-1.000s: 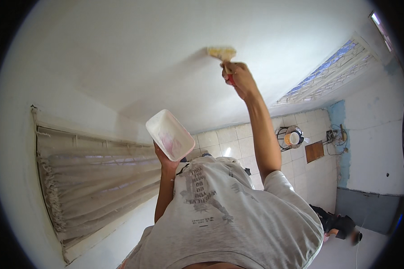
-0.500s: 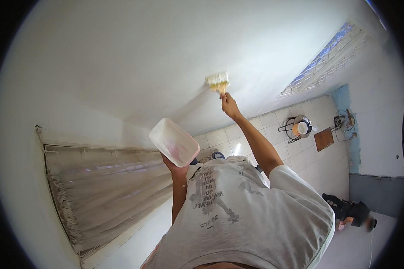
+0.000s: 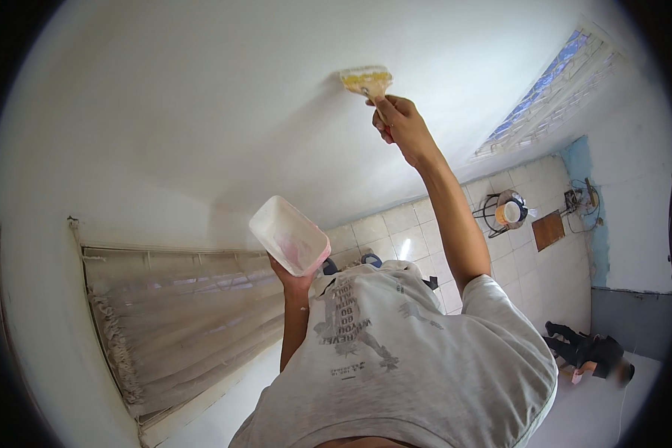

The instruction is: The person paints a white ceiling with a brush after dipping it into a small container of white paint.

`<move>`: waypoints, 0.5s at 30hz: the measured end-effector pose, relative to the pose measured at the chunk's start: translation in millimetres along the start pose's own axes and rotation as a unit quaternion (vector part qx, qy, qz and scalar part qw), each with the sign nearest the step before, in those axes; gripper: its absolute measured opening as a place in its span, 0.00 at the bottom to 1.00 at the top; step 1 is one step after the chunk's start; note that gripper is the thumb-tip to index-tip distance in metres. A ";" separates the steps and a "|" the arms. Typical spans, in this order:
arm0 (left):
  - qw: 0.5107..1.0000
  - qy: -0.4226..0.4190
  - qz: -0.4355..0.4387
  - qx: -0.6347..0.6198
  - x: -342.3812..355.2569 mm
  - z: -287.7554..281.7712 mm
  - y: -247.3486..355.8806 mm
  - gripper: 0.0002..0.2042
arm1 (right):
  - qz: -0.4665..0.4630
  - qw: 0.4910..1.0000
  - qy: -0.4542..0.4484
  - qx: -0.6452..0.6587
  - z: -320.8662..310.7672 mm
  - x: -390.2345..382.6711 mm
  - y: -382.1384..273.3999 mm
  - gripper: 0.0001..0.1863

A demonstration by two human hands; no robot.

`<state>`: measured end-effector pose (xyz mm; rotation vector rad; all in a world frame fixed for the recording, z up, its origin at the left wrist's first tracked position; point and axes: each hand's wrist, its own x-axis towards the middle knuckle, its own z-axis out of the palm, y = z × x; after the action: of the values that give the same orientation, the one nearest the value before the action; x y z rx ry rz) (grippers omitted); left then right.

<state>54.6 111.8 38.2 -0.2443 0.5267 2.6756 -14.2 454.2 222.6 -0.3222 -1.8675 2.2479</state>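
My right hand grips the handle of a wide paintbrush with yellowish paint on its bristles, raised against the white wall; the brush casts a soft shadow to its lower left. Lower down, my left hand holds a white rectangular plastic container with pinkish smears inside, tilted so its inside faces the camera. My fingers on that side are mostly hidden behind the container.
A curtained window is at left, a barred window upper right. On the tiled floor stand a stool with a tub, a brown board and wired equipment. Another person is at lower right.
My right hand and brush first moved down the wall, then back up to a little above where they were a second ago. The view has shifted slightly; the container stays in my left hand.
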 end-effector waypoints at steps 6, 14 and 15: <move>1.000 0.011 -0.016 -0.010 13.2 -3.8 -4.8 0.34 | -0.091 0.990 0.038 -0.101 7.4 -10.8 5.5 0.27; 0.999 -0.027 -0.025 0.004 9.8 -0.5 -11.6 0.36 | 0.016 0.969 0.057 -0.238 -33.4 30.7 261.8 0.27; 1.000 -0.010 -0.022 -0.005 7.9 -1.6 -12.6 0.36 | 0.055 0.967 0.058 -0.244 -36.3 27.1 275.7 0.27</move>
<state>52.8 124.6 30.6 -0.2301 0.4969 2.6359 -33.7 446.3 -56.0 -0.6300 -2.3659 1.7509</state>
